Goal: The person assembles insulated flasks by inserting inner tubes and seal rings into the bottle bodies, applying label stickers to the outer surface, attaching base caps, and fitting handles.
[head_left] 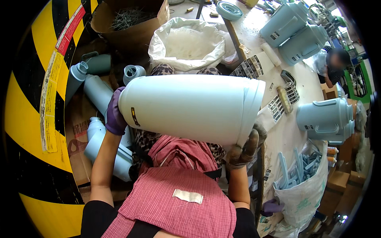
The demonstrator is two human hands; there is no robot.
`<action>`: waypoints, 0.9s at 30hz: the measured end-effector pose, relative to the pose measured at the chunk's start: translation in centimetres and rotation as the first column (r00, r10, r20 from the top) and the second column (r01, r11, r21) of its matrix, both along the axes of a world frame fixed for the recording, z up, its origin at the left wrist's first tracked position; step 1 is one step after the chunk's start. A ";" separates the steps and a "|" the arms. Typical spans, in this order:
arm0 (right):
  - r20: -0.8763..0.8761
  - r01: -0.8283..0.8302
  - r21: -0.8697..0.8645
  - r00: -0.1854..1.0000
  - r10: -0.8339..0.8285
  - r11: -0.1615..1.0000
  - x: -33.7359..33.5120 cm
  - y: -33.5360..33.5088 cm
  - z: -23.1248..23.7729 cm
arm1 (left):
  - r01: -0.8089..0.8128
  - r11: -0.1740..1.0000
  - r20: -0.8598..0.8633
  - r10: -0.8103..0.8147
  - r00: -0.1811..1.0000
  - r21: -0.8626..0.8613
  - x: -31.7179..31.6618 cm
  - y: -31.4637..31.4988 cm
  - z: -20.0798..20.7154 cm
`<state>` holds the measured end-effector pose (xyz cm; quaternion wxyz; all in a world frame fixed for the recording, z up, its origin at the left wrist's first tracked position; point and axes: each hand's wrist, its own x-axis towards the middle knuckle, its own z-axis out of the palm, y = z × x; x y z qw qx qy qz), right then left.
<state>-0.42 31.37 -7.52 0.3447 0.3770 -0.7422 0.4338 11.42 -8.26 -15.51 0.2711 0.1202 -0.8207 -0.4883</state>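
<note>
A blue flask casing is held sideways, its left end gripped by the left hand, its right end by the right hand.

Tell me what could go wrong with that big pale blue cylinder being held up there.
The large, smooth, pale blue cylinder might slip, since the purple-gloved left hand and the brownish-gloved right hand support it at its ends. Its wide end could also bump the long white worktable, which appears close by in this view.
</note>
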 end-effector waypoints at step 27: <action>0.714 0.032 0.149 0.688 -0.130 0.988 -8.3 1.5 -14.4 | -0.393 0.918 0.025 0.392 0.919 0.052 9.4 -6.8 1.1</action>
